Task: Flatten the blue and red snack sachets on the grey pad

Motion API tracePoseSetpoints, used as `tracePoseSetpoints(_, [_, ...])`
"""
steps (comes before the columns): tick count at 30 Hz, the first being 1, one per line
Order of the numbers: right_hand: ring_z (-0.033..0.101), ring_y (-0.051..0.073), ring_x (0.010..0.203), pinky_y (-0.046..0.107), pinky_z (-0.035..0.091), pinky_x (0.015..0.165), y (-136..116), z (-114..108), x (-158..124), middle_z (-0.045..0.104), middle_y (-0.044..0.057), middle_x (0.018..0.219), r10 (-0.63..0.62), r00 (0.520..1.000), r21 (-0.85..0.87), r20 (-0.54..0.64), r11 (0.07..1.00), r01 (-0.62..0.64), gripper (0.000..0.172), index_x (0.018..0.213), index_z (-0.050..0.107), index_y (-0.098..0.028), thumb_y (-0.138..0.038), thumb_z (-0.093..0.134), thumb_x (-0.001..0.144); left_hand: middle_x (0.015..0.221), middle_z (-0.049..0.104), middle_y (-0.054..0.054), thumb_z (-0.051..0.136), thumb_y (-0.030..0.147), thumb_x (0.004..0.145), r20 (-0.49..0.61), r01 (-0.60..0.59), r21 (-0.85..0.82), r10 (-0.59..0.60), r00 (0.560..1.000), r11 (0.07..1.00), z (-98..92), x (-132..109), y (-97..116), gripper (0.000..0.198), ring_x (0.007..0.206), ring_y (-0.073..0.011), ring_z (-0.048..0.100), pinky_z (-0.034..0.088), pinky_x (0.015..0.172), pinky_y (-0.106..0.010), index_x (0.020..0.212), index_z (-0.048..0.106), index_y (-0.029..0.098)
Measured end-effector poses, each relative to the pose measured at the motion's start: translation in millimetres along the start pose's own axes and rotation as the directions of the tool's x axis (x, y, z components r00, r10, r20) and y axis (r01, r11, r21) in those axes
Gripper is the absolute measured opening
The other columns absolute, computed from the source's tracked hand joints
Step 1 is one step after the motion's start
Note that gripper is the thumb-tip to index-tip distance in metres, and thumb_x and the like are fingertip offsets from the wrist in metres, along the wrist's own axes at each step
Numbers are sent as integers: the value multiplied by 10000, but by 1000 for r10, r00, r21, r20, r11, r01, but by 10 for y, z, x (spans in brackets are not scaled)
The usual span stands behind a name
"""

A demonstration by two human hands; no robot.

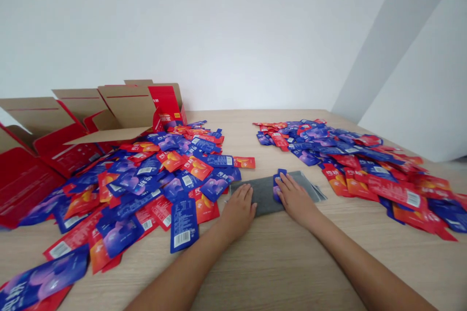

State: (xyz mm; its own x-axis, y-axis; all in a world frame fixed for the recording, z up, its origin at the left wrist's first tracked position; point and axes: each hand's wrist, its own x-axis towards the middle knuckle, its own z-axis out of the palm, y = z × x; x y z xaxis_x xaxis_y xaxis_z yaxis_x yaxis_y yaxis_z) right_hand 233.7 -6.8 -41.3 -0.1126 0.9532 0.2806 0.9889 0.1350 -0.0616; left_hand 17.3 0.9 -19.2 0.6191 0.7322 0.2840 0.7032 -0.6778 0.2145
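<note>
Head view. A pale wooden tabletop (277,262) is stretching away to a plain white wall (219,34). At the far left, opened cardboard boxes (109,112) with red printed faces are standing with their flaps raised. In front of them a left heap (146,184) of red and blue flat packets is spreading over the tabletop toward the near edge. A right heap (365,165) of the same packets is lying along the right side, well apart from the first, with bare wood between them.

In that gap a thin stack of grey pouches (264,194) is lying flat. The left hand (239,211) is resting palm down on the near left end of the stack, its fingers (245,193) stretched out and close together, gripping nothing. The right hand (295,199) is lying just beside it, its fingers flat on a blue packet (278,185) that is sitting on the grey pouches near their middle; whether the thumb is pinching the packet cannot be told. One red packet (244,162) is lying alone just beyond the stack.
</note>
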Motion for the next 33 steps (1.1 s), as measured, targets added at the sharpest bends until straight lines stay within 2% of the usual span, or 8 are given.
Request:
tracePoseSetpoints(5, [462, 271, 1179, 491, 369, 986, 158, -62, 4, 558, 134, 1238, -1, 972, 169, -234, 985, 42, 363, 1069, 628, -160, -177, 364, 820, 1318, 462, -183, 377, 239, 896, -19, -2, -15, 1, 1000, 1000, -15, -8, 10, 387, 1246, -250, 393, 337, 1025, -399, 1235, 441, 64])
tracePoseSetpoints(8, [459, 275, 1169, 517, 367, 981, 32, -271, -8, 535, 134, 1255, -9, 944, 274, -329, 956, 105, 347, 1069, 623, -176, -168, 392, 811, 1321, 462, -171, 382, 239, 895, -29, 5, -33, -6, 1000, 999, -20, -16, 22, 380, 1249, -243, 389, 327, 1031, -391, 1234, 442, 77])
tracePoseSetpoints(12, [431, 256, 1205, 506, 361, 991, -268, -523, -55, 517, 96, 1291, -168, 913, 351, -372, 885, 306, 297, 1109, 597, -229, -231, 425, 866, 1284, 488, -159, 424, 220, 878, -57, 34, -44, -36, 998, 998, -26, -30, 42, 353, 1230, -231, 406, 333, 1025, -355, 1204, 448, 85])
tracePoseSetpoints(16, [420, 225, 1228, 461, 353, 1015, -429, -473, -96, 518, 101, 1297, -226, 919, 387, -322, 855, 346, 326, 1185, 553, -213, -270, 396, 906, 1207, 505, -164, 449, 190, 850, -93, 78, -43, -82, 992, 996, -22, -36, 51, 297, 1184, -247, 440, 358, 1001, -383, 1133, 450, 99])
tracePoseSetpoints(20, [354, 227, 1291, 461, 353, 1008, -467, -287, -117, 457, 99, 1372, -251, 958, 329, -139, 901, 284, 404, 1290, 481, -186, -266, 318, 929, 1186, 499, -167, 452, 167, 833, -90, 71, -50, -76, 993, 996, -22, -19, 47, 286, 1170, -263, 442, 370, 984, -422, 1113, 424, 117])
tracePoseSetpoints(24, [339, 226, 1303, 450, 340, 1008, -537, -267, -128, 425, 88, 1394, -250, 968, 216, 18, 946, 240, 423, 1296, 486, -174, -258, 297, 926, 1175, 502, -168, 434, 167, 834, -74, 52, -65, -57, 996, 997, -21, -9, 32, 261, 1167, -267, 441, 368, 983, -433, 1091, 419, 126])
tracePoseSetpoints(29, [397, 269, 1263, 476, 339, 1002, -440, -289, -101, 481, 104, 1347, -146, 989, 97, 25, 985, 143, 415, 1253, 538, -161, -245, 336, 900, 1186, 497, -165, 414, 178, 837, -77, 42, -55, -46, 996, 998, -8, -20, 8, 255, 1175, -273, 439, 373, 972, -459, 1090, 408, 148])
tracePoseSetpoints(33, [316, 259, 1314, 474, 346, 1023, -236, -122, -56, 455, 149, 1361, -147, 989, 145, -33, 978, 150, 450, 1281, 497, -85, -249, 315, 904, 1173, 512, -159, 404, 175, 837, -95, 32, -43, -36, 995, 999, 8, -19, 7, 241, 1172, -271, 444, 382, 963, -459, 1077, 414, 155])
